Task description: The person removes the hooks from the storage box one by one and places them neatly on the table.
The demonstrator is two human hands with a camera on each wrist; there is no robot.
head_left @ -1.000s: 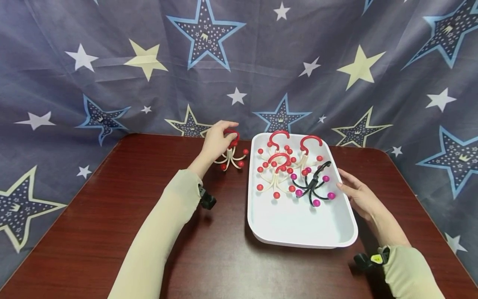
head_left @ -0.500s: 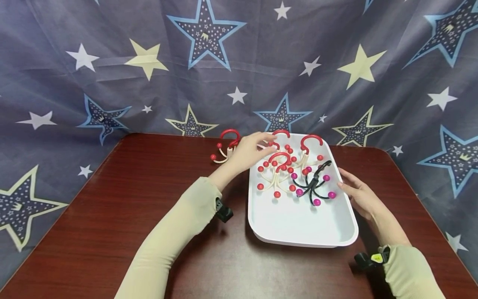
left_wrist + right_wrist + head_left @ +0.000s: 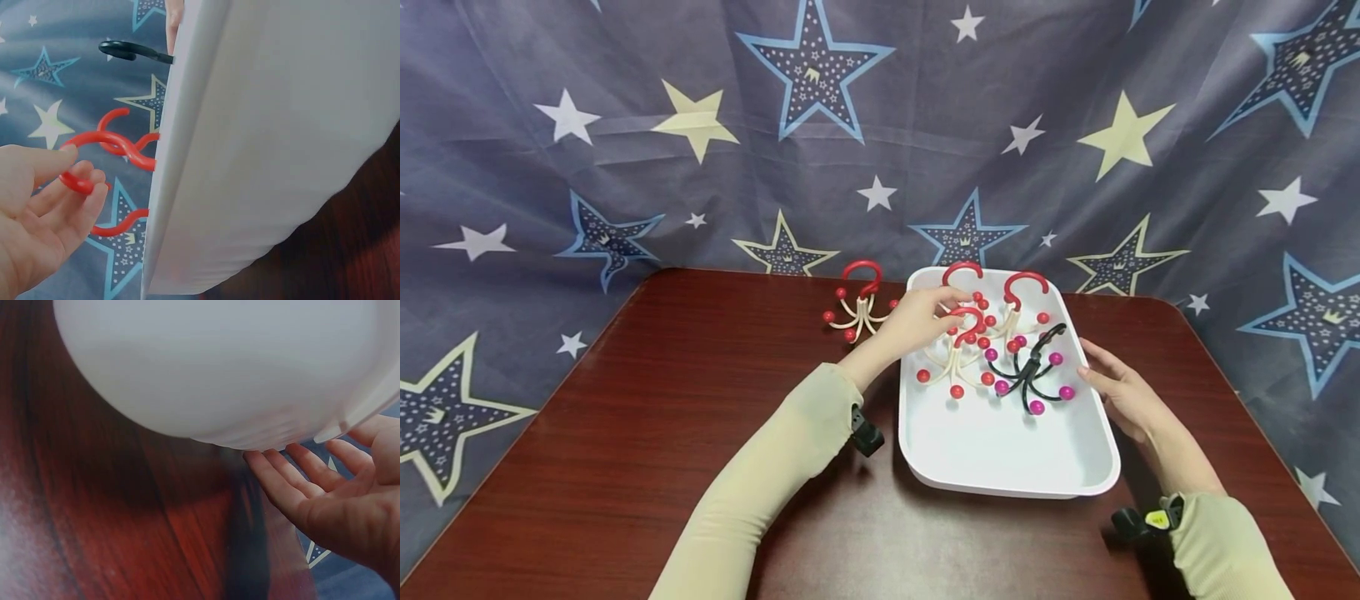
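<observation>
A white tray (image 3: pixel 1000 454) holds several multi-arm hanging hooks. Most are cream with red ball tips and a red hook on top; a black one (image 3: pixel 1032 367) has magenta balls. Over the tray, my left hand (image 3: pixel 917 321) has thumb and fingers around the red top of the front cream multi-arm hook (image 3: pixel 955 358); in the left wrist view the fingertips overlap this red curve (image 3: pixel 103 136). My right hand (image 3: pixel 1123 396) holds the tray's right side, thumb at the rim, fingers against the outer wall, as the right wrist view shows.
Outside the tray, left of it near the table's back edge, stands another red-and-cream multi-arm hook (image 3: pixel 861 308). The dark wooden table (image 3: pixel 662 400) meets a star-patterned curtain (image 3: pixel 647 167) behind.
My left hand has left the multi-arm hook standing on the table and moved right, over the tray, to the front hook's red top. The right hand stays at the tray.
</observation>
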